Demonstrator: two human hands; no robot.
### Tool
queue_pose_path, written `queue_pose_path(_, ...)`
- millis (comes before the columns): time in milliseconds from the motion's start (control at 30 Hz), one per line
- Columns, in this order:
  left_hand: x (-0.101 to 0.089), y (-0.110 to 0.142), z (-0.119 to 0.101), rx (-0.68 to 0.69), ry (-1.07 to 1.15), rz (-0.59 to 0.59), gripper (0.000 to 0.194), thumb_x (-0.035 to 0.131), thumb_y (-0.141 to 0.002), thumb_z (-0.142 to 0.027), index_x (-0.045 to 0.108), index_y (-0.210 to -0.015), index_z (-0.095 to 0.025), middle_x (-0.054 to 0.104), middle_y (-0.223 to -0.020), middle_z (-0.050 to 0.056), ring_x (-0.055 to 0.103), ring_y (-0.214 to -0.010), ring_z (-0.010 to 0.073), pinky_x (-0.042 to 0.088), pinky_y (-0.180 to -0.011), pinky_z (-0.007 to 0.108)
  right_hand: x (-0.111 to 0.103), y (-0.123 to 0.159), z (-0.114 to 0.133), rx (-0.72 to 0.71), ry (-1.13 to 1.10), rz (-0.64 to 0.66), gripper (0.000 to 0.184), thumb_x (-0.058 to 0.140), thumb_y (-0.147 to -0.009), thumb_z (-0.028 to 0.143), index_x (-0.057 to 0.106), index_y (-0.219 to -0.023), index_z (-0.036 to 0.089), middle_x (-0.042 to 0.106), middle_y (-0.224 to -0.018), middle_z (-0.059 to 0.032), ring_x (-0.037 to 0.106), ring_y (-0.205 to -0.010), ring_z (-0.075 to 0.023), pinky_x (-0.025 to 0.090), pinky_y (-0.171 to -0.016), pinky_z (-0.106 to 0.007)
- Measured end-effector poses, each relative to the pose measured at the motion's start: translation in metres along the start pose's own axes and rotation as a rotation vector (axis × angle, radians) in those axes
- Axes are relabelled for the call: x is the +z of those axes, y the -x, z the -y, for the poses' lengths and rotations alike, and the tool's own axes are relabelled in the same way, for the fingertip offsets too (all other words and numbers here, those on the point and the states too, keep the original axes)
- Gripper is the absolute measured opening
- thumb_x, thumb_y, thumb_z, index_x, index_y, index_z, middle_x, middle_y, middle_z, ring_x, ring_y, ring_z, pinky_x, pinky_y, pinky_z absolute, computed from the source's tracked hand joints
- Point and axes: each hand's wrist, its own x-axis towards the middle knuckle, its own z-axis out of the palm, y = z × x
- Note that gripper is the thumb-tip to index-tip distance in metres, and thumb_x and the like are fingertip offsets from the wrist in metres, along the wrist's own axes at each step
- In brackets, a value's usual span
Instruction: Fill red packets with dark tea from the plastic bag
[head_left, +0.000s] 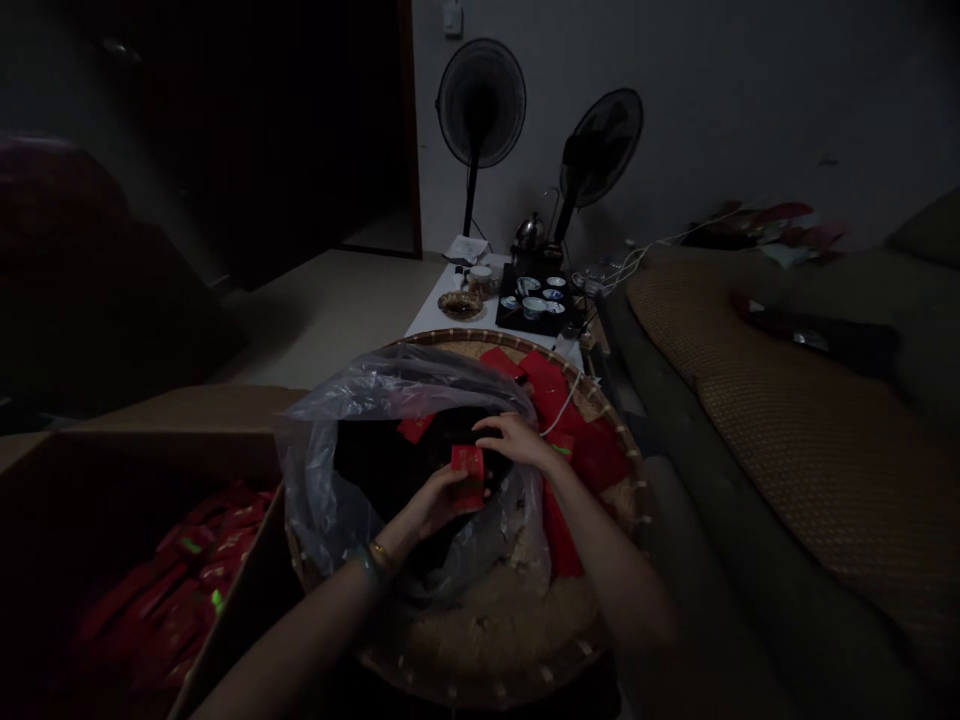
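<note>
My left hand (439, 500) is closed on a small red packet (467, 470), held upright above a clear plastic bag (315, 500). Just over the packet's top edge, my right hand (514, 437) reaches in with its fingers apart, nothing visible in them. The bag lies wide-mouthed on a round woven bamboo tray (480, 660). Its dark contents (382, 465) are too dim to make out, and another red packet (416, 428) lies on them. Flat red packets (592, 440) are spread on the tray's right side.
A cardboard box (255, 560) with many red packets (180, 590) stands at left. Behind the tray, a white table (435, 325) bears a black tea tray (514, 322) with small cups. Two fans (481, 103) stand by the wall. A sofa with a woven mat (787, 430) runs along the right.
</note>
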Motion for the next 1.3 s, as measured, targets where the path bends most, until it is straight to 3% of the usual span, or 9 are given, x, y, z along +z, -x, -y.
queue_pose_path(133, -0.002, -0.002, 0.001, -0.046, 0.027, -0.017, 0.035, 0.056, -0.079, -0.031, 0.056, -0.109, -0.013, 0.062, -0.110, 0.015, 0.063, -0.088, 0.0260, 0.048, -0.077, 0.038, 0.001, 0.001, -0.002, 0.003, -0.005, 0.008, 0.026, 0.062, -0.076, 0.030, 0.066, -0.099, 0.019, 0.068, -0.092, -0.0045, 0.062, -0.084, -0.0190, 0.042, -0.080, -0.030)
queue_pose_path(267, -0.001, -0.006, 0.005, 0.038, -0.066, -0.080, 0.037, 0.060, -0.078, -0.035, 0.056, -0.107, -0.012, 0.064, -0.102, 0.015, 0.065, -0.080, 0.0227, 0.049, -0.074, 0.036, 0.006, 0.000, -0.006, 0.008, -0.035, 0.019, 0.027, 0.062, -0.076, 0.029, 0.066, -0.100, 0.019, 0.067, -0.097, -0.0052, 0.061, -0.092, -0.0208, 0.042, -0.084, -0.032)
queue_pose_path(367, 0.000, -0.006, 0.006, 0.055, -0.110, -0.102, 0.039, 0.062, -0.076, -0.037, 0.055, -0.107, -0.013, 0.064, -0.100, 0.014, 0.065, -0.077, 0.0225, 0.049, -0.071, 0.036, 0.009, -0.001, -0.010, 0.027, -0.144, 0.040, 0.030, 0.062, -0.076, 0.029, 0.064, -0.103, 0.017, 0.065, -0.103, -0.0059, 0.059, -0.096, -0.0207, 0.043, -0.085, -0.032)
queue_pose_path(533, 0.000, -0.007, 0.009, 0.038, -0.171, -0.104, 0.040, 0.064, -0.075, -0.038, 0.056, -0.104, -0.011, 0.063, -0.102, 0.015, 0.065, -0.074, 0.0217, 0.050, -0.067, 0.034, 0.004, -0.004, -0.017, 0.100, -0.319, -0.037, 0.036, 0.063, -0.073, 0.027, 0.062, -0.107, 0.015, 0.063, -0.109, -0.0071, 0.057, -0.101, -0.0203, 0.042, -0.090, -0.033)
queue_pose_path(767, -0.002, -0.009, 0.009, 0.092, -0.135, -0.112, 0.037, 0.065, -0.074, -0.036, 0.056, -0.103, -0.014, 0.064, -0.099, 0.013, 0.065, -0.075, 0.0202, 0.050, -0.071, 0.034, 0.004, -0.002, -0.018, 0.075, -0.261, 0.067, 0.036, 0.067, -0.070, 0.028, 0.064, -0.104, 0.017, 0.065, -0.105, -0.0067, 0.059, -0.098, -0.0215, 0.043, -0.088, -0.034)
queue_pose_path(900, 0.000, -0.006, 0.005, 0.087, -0.129, -0.123, 0.036, 0.064, -0.075, -0.036, 0.056, -0.103, -0.014, 0.064, -0.097, 0.012, 0.065, -0.074, 0.0203, 0.050, -0.071, 0.034, 0.008, -0.001, -0.015, 0.054, -0.260, 0.032, 0.027, 0.064, -0.073, 0.028, 0.066, -0.097, 0.017, 0.066, -0.100, -0.0056, 0.060, -0.095, -0.0205, 0.043, -0.086, -0.033)
queue_pose_path(1300, -0.001, -0.004, 0.000, 0.070, -0.152, -0.137, 0.038, 0.063, -0.076, -0.037, 0.053, -0.106, -0.016, 0.061, -0.105, 0.012, 0.065, -0.075, 0.0219, 0.051, -0.063, 0.032, 0.011, -0.006, -0.021, 0.077, -0.273, -0.025, 0.033, 0.066, -0.071, 0.027, 0.064, -0.103, 0.016, 0.064, -0.105, -0.0060, 0.059, -0.099, -0.0199, 0.042, -0.088, -0.032)
